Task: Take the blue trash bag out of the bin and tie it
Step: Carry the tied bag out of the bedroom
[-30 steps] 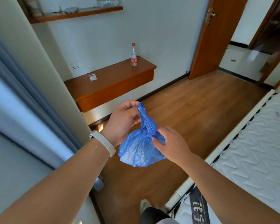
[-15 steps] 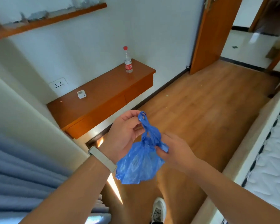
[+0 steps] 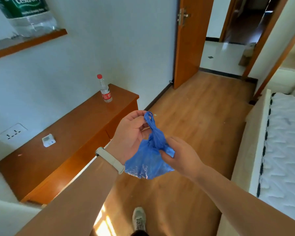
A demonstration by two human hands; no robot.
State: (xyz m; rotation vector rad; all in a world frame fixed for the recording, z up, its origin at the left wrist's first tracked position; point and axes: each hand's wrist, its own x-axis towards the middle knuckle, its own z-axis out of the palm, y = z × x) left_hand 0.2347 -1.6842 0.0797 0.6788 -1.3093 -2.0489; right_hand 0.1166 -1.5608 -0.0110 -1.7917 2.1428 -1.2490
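The blue trash bag (image 3: pixel 146 162) hangs in the air in front of me, its top twisted into a strip that rises to a small loop. My left hand (image 3: pixel 131 135) pinches the loop end of that strip between thumb and fingers. My right hand (image 3: pixel 180 155) grips the other short blue end at the knot, just right of the bag's neck. The bag's body bulges below both hands. No bin is in view.
A low wooden desk (image 3: pixel 71 138) runs along the left wall, carrying a red-capped water bottle (image 3: pixel 105 90) and a small white box (image 3: pixel 48 140). A mattress (image 3: pixel 284 147) lies to the right. An open wooden door (image 3: pixel 187 41) stands ahead. My shoe (image 3: pixel 139 218) is on the wooden floor.
The view has swung away from the curtain toward the door and I have stepped forward. Both hands kept their hold on the bag's ends, which stay pulled apart.
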